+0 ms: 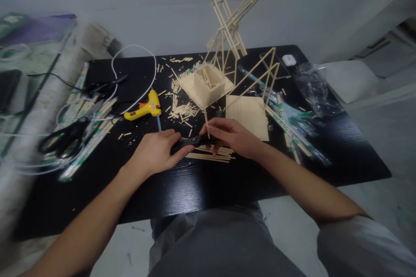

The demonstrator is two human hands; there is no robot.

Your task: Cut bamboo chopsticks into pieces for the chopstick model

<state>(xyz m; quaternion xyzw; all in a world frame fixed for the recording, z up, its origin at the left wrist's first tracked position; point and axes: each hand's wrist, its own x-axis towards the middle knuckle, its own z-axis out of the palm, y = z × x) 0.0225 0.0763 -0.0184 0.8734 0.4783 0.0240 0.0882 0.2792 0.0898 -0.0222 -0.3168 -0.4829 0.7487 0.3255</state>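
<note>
My left hand point(159, 151) is closed on a dark tool point(191, 140), its kind blurred and partly hidden by my fingers. My right hand point(232, 136) pinches a thin wooden stick point(206, 122) that stands nearly upright, its lower end at the tool. Under both hands several loose wooden sticks point(211, 157) lie side by side on the black table. Just beyond is a stick-built model, with a six-sided wooden box point(211, 88) on a flat base and a crossed-blade windmill top point(229, 26). A square wooden panel point(248, 117) with a stick frame lies right of it.
A yellow glue gun point(146, 107) with a white cord lies left of my hands. Black scissors point(66, 138) rest on bundled sticks point(91, 145) farther left. Cut stick pieces point(183, 110) litter the middle. Plastic wrappers point(299, 123) and a white case point(288, 60) are at right.
</note>
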